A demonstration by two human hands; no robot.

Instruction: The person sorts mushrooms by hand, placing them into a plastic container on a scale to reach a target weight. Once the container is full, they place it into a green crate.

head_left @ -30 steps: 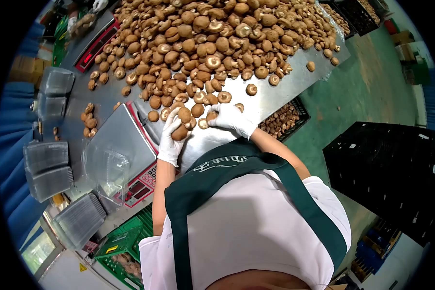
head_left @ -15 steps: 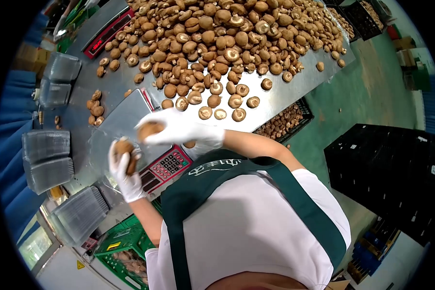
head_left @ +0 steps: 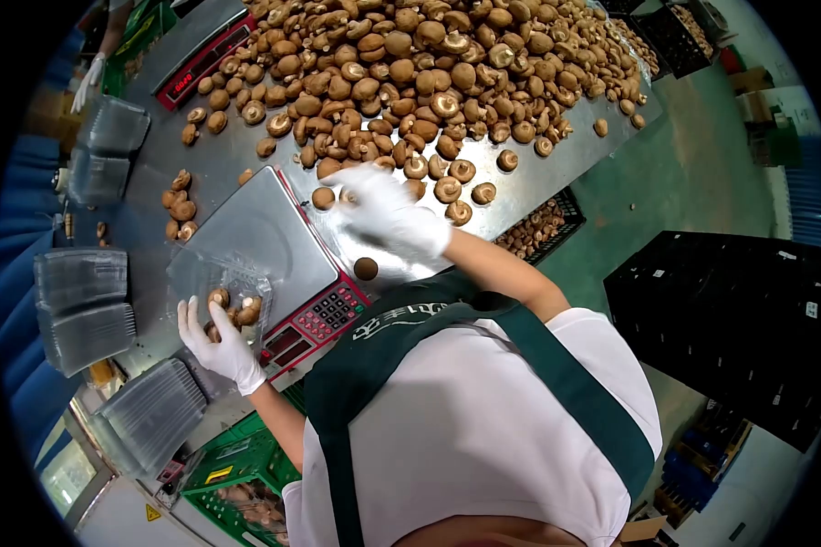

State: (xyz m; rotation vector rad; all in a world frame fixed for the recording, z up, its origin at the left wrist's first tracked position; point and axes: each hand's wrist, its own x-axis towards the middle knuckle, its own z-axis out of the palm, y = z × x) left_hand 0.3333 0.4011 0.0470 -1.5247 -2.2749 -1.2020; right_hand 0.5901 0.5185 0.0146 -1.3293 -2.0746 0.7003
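Nearest, at the counter's (head_left: 141,196) near edge: left hand (head_left: 215,342), white-gloved, grip spread wide, fingers splayed against the near wall of a clear tray (head_left: 196,273); nothing clasped that could be made out.

The clear tray lay at the near left corner of the scale (head_left: 255,232); whether on the platform or just off it could not be told; thin, glossy, see-through plastic. Judged very light and flexible, apt to buckle if pinched by one wall; best supported from beneath or taken by both long rims.

Inside it, a few mushrooms (head_left: 233,308): round brown caps, pale undersides, short stems. Judged light, firm but easily bruised, dry rather than slippery; best lifted by the cap between fingertips, gently, since stems could snap.

Just beyond the keypad, a stray mushroom (head_left: 366,268) lay alone on bare steel.

Further out: right hand (head_left: 388,217), gloved, motion-blurred, fingers stretched forward over the counter towards the heap's (head_left: 410,73) near fringe; grip looked released, nothing seen in it.

To the left, stacks of empty trays (head_left: 87,310); below the counter's right edge, a crate (head_left: 538,228) of mushrooms.

Farthest: a second scale (head_left: 196,59); another person's gloved hand (head_left: 89,77) at the upper left.
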